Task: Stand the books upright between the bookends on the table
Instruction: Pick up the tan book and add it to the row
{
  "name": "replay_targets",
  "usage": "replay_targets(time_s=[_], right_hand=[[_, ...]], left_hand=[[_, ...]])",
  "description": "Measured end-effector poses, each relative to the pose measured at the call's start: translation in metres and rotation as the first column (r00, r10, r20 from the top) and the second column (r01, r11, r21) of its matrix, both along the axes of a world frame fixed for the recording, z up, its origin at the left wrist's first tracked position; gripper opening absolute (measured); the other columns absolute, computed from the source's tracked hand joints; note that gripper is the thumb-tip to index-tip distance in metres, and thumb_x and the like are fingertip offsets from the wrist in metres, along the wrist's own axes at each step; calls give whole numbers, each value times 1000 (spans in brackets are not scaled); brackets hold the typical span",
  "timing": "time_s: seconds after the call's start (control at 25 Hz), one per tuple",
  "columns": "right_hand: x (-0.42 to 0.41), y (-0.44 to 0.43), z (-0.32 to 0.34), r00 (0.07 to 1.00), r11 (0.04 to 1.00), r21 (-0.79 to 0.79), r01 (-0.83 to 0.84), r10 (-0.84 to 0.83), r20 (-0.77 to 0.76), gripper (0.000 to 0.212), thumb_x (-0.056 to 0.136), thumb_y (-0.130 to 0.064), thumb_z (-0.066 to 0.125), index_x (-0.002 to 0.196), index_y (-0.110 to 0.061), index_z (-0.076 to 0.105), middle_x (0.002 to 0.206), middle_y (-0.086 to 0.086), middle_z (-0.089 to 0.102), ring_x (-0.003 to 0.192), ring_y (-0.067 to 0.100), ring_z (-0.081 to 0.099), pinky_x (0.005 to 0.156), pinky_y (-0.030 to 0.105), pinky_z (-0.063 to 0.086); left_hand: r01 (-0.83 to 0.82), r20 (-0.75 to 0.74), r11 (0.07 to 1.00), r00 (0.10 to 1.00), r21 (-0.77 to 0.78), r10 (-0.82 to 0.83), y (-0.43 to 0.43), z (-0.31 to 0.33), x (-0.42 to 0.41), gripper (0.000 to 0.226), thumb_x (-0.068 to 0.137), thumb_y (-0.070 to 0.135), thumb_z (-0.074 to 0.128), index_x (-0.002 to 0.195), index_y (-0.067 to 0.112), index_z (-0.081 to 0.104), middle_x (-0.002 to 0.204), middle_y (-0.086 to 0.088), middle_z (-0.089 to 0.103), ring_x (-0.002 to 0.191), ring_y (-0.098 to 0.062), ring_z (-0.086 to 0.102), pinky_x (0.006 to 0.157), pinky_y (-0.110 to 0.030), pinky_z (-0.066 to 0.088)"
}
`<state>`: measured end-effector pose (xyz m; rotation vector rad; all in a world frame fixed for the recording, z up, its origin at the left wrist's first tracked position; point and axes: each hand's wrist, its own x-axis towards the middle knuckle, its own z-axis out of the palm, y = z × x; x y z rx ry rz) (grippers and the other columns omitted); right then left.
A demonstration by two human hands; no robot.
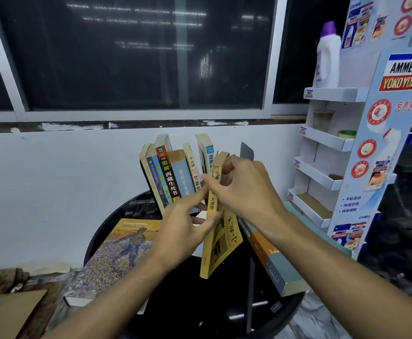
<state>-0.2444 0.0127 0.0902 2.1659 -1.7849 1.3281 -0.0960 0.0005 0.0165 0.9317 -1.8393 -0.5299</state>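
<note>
Table: round, dark | Row of books: upright, leaning left, far side | Bookend: right of row, gap between | Yellow book: both my hands on it, long axis near upright, top tipped toward gap | Right hand: nearer gap, clasping its top | Left hand: pinching its spine edge.

"AMMELTZ YOKOYOKO" on the cardboard display stand; the dark book spine reads, perhaps, "西藏生死书".
</note>
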Motion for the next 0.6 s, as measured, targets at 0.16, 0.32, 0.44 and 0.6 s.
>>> replay_targets(time_s=[0.16, 0.32, 0.44, 0.6], right_hand=[[-11, -3, -1, 994, 995, 0, 96, -96, -61, 31, 91, -42, 63, 68, -26, 51, 57, -12, 57, 59, 10, 61, 54, 29, 49], [-17, -7, -4, 988, 991, 20, 135, -133, -82, 28, 92, -44, 63, 81, -18, 59, 65, -6, 58, 61, 14, 59, 48, 27, 44], [-21, -6, -3, 988, 991, 18, 134, -132, -84, 30, 94, -38, 62, 74, -19, 51, 62, -7, 53, 55, 9, 53, 44, 21, 33], [-23, -2, 3, 988, 994, -3, 110, -109, -106, 39, 96, -30, 61, 65, -24, 38, 58, -16, 38, 49, 2, 40, 43, 11, 36]], left_hand=[[91, -1, 996, 996, 0, -91, 6, -5, -12, 73, 86, 20, 78, 140, 48, 38, 109, 29, 58, 100, -2, 60, 71, -13, 58], [122, -20, 992, 992, 32, -121, 8, -10, -18, 77, 86, 18, 78, 143, 47, 36, 121, 30, 53, 106, -3, 57, 71, -13, 58], [135, -28, 990, 991, 35, -134, 9, -11, -21, 79, 86, 17, 78, 149, 38, 36, 125, 30, 51, 107, -4, 57, 71, -13, 57], [138, -30, 990, 990, 30, -137, 7, -10, -25, 80, 85, 16, 79, 145, 43, 33, 120, 32, 52, 107, 3, 56, 72, -10, 56]])
